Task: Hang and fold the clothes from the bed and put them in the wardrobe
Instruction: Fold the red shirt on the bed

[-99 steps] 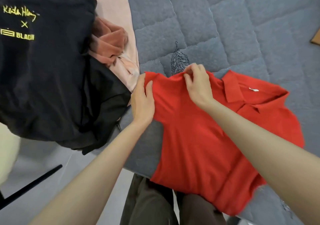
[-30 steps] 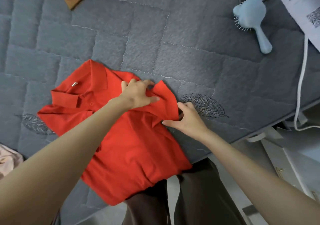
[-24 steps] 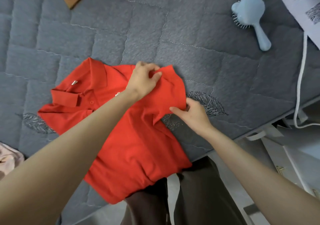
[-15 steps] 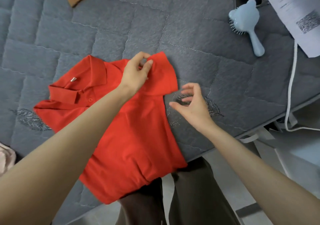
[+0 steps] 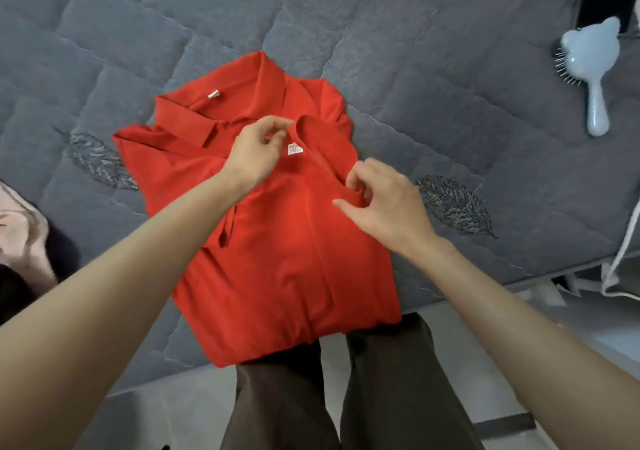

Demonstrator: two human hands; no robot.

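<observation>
The red short-sleeved polo shirt [image 5: 277, 259] lies flat near the front edge of the grey quilted bed [image 5: 415, 68], collar away from the person and hem just over the edge. Its side toward the pale blue bear-shaped hairbrush [image 5: 588, 68] is folded inward. The left hand [image 5: 254, 157] pinches the top of that fold beside a small white label [image 5: 295, 149]. The right hand [image 5: 384, 203] appears to pinch the sleeve hem lower down, likely to lay the fold straight.

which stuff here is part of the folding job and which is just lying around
Job:
shirt, pinched by left hand and right hand
pink clothes at the left edge
bed under them

Lying about:
brush
cable
</observation>
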